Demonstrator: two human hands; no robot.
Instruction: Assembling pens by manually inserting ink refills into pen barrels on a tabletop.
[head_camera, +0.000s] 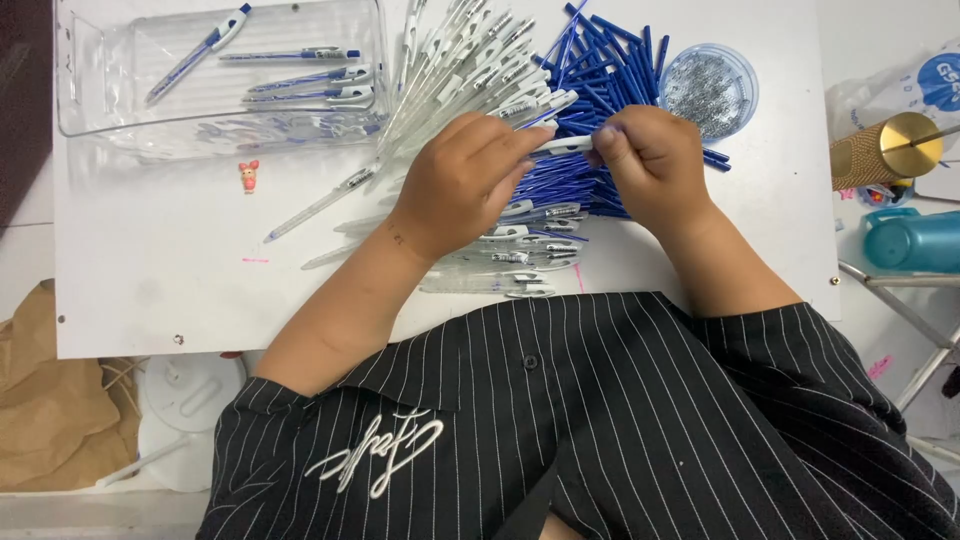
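Sitting at a flat white board table (150, 270), a person in a black pinstriped shirt (600, 420) works with both hands over the middle of it. Largest item: clear rectangular plastic tray (70, 70), far left, with a few finished blue-and-white pens (300, 85) lying inside. Next, a heap of clear pen barrels (460, 60), far centre, fanned out and spilling near-left past the hands. Beside it on the right, a pile of blue pen refills (610, 60), partly under the hands. Further right, a round clear tub of small metal springs (710, 88), just beside the refills. Off the right edge: gold cylinder (885, 150) and teal plastic container (910, 240). Small red-and-white figurine (248, 175) sits near the tray's near edge.

Left hand (460, 185) and right hand (650, 160) meet above the blue pile. Between them, one white pen piece (562, 146), held level. Left fingers closed on its left end, right fingertips pinched on its right end. Both grips tight on the same piece, hands nearly touching. More clear-and-white pen parts (510, 260) lie near, under the left wrist.
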